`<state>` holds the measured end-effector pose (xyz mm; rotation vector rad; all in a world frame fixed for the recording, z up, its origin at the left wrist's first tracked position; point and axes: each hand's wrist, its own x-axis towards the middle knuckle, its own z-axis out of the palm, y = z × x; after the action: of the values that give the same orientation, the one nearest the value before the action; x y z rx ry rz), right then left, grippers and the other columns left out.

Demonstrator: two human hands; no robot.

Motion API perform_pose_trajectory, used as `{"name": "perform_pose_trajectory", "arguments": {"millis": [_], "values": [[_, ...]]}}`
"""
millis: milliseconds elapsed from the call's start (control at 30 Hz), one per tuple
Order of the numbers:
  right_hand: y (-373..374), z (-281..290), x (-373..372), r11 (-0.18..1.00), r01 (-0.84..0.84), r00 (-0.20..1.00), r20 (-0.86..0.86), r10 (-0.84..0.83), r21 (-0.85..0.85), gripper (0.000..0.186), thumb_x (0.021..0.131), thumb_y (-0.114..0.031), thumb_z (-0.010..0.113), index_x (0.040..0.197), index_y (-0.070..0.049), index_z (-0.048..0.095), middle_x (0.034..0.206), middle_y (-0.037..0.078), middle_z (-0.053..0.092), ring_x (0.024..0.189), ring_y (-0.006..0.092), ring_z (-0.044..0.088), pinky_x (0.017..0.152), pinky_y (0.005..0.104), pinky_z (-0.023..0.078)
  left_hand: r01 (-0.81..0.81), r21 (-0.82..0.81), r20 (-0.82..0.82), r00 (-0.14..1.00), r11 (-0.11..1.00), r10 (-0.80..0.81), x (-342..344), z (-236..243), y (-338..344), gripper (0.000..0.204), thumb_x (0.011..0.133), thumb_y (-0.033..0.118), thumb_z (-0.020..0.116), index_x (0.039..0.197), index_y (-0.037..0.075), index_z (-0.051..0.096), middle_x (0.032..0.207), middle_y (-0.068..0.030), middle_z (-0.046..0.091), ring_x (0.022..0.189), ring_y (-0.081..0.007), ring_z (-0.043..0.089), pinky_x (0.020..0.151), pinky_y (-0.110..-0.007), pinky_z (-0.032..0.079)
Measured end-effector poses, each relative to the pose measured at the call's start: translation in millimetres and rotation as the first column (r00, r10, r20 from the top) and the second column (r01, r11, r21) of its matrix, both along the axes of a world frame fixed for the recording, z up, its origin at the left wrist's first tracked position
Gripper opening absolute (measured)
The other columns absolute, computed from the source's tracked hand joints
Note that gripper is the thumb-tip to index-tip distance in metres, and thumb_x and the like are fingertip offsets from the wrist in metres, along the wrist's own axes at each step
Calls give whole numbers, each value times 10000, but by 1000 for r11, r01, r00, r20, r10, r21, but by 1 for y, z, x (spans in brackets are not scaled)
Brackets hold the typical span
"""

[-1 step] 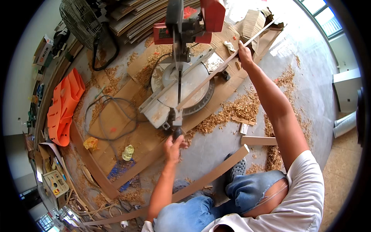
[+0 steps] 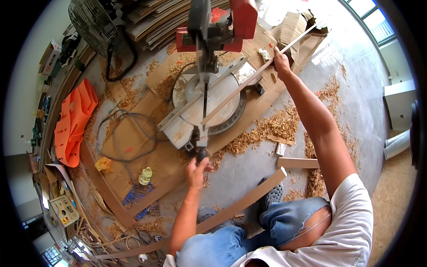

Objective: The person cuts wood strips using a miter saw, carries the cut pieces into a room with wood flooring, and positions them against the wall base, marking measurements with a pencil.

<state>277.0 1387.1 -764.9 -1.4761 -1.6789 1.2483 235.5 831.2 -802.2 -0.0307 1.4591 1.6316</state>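
Grey floor (image 2: 249, 163) w/ wood shavings (image 2: 278, 127), cardboard (image 2: 171, 159) under mitre saw (image 2: 215, 94); L hand (image 2: 195, 172) grips dark knob (image 2: 202, 154), R hand (image 2: 281, 64) grips wood strip (image 2: 244, 86).

A miter saw (image 2: 219, 94) with a red-and-black head and a round, dusty pale metal table stands ahead of the left hand (image 2: 197, 172), whose fingers curl around its black handle (image 2: 202, 155). A long, thin wooden strip (image 2: 246, 84) runs diagonally through the right hand (image 2: 281, 63), its near end down-left of that hand, over the table.
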Motion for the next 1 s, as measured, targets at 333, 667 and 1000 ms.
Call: {"name": "perform_pose_trajectory", "arguments": {"millis": [333, 667, 1000], "values": [[-43, 13, -36, 882, -470, 615, 732, 293, 42, 952, 987, -762, 247, 1025, 57, 730, 1010, 257, 732, 1067, 398, 687, 927, 471, 521, -51, -73, -58, 997, 996, 47, -21, -3, -45, 236, 975, 212, 686, 1052, 2, 614, 869, -84, 669, 734, -188, 685, 697, -351, 604], [-102, 35, -19, 135, -869, 494, 813, 309, 477, 550, 958, -420, 664, 1405, -118, 556, 1252, 131, 616, 1113, 309, 615, 889, 408, 592, -169, -188, -109, 983, 968, 151, 12, 2, -39, 263, 1026, 228, 632, 1107, -15, 573, 873, -101, 667, 726, -184, 683, 676, -327, 601], [-55, 36, -28, 48, -939, 336, 882, 330, 340, 359, 956, -374, 626, 1271, -204, 653, 1042, 54, 648, 1084, 247, 617, 827, 386, 545, 329, -575, -501, 582, 749, -640, 92, 26, -65, 366, 896, 254, 756, 1197, 60, 679, 1031, -127, 711, 929, -283, 703, 827, -356, 570]]}}
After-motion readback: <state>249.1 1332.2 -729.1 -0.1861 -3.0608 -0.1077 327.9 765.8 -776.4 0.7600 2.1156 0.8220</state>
